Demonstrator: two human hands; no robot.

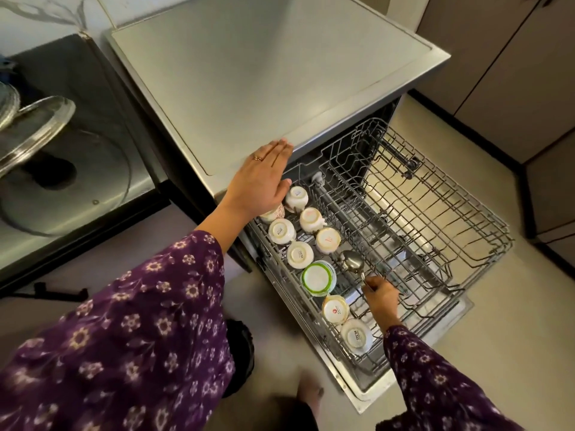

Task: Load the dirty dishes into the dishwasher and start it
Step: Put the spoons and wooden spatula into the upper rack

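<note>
The dishwasher (249,88) stands open with its upper wire rack (420,231) pulled out over the lowered door. Several white cups (300,254) sit upside down in a row along the rack's left side, with a green-rimmed bowl (318,277) among them. A steel ladle (351,262) lies in the rack beside the bowl. My right hand (382,301) pinches the ladle's handle. My left hand (264,178) rests flat, fingers straight, on the front edge of the dishwasher's top.
A steel sink (71,169) lies at the left with steel plates (34,126) leaning at its edge. Cabinet doors (513,73) line the right side. The right half of the rack holds nothing. My foot (309,396) is on the floor below.
</note>
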